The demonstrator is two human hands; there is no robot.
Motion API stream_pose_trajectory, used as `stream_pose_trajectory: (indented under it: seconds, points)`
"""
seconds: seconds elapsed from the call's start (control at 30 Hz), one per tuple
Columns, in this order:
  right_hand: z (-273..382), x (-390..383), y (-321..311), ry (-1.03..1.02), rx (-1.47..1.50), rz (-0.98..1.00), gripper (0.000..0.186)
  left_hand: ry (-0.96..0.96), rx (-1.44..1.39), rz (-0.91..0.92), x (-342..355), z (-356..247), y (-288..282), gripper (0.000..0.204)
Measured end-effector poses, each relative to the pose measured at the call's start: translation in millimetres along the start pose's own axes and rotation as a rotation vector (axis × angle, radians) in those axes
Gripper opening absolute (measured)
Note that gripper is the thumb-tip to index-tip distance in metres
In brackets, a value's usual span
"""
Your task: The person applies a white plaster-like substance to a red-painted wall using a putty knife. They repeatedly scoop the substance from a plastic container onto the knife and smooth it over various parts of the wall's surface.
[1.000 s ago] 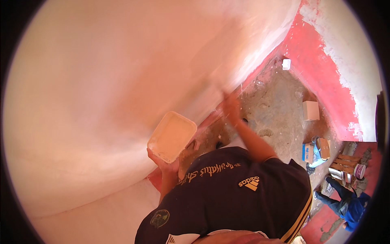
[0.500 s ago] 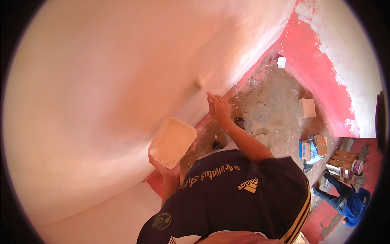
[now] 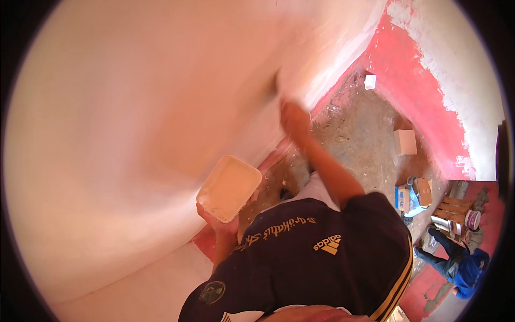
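Note:
My left hand [image 3: 215, 221] grips the lower side of a pale rectangular tub [image 3: 244, 162], tilted with its top toward me. Pale, smooth paste [image 3: 228, 185] covers the inside of it. My right hand [image 3: 294, 118] is raised close to the large whitish wall [image 3: 177, 96], its fingers closed and smeared by motion. What it holds cannot be made out; a narrow dark edge or shadow [image 3: 277, 80] shows on the wall just beyond the fingers.
Bare red paint [image 3: 407, 75] shows on the far wall below a ragged white coat. On the dirty floor [image 3: 354, 145] stand a small white container [image 3: 370, 82], a pale box [image 3: 405, 142] and more boxes [image 3: 422, 192]. A person in blue [image 3: 469, 272] is at the lower right, near a wooden crate [image 3: 451, 210].
My right hand has moved up and slightly right along the wall, and the dark shape by it has shifted the same way. The tub in my left hand has barely moved.

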State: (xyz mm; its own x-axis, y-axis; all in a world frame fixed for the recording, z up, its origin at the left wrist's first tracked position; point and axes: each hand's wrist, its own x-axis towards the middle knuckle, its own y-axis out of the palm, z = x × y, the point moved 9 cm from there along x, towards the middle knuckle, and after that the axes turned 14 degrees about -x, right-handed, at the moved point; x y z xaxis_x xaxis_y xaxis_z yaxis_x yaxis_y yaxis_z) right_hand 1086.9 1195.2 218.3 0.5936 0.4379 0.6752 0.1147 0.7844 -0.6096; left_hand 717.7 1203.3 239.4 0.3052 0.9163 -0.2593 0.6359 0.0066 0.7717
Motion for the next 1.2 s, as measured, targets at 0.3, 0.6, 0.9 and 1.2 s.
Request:
stream_pose_trajectory:
  seconds: [0.3, 0.6, 0.9, 1.2]
  points:
    - [-166.7, 183.6, -78.2, 0.386, 0.006, -0.199, 0.043, -0.054, -0.028, 0.017, 26.2, 19.1, 45.6, 0.066]
    - [52.7, 29.1, -87.0, -0.078, 0.429, -0.068, 0.018, 0.034, 0.217, 0.054, 12.0, 8.5, 43.4, 0.068]
    - [-126.9, 162.6, -75.5, 0.385, 0.021, -0.180, 0.041, -0.089, 0.098, 0.082, 4.2, -9.2, 11.2, 0.066]
    - [-13.0, 16.7, -86.2, 0.213, 0.230, 0.035, 0.029, -0.022, -0.059, 0.070, -22.6, -4.8, 46.6, 0.050]
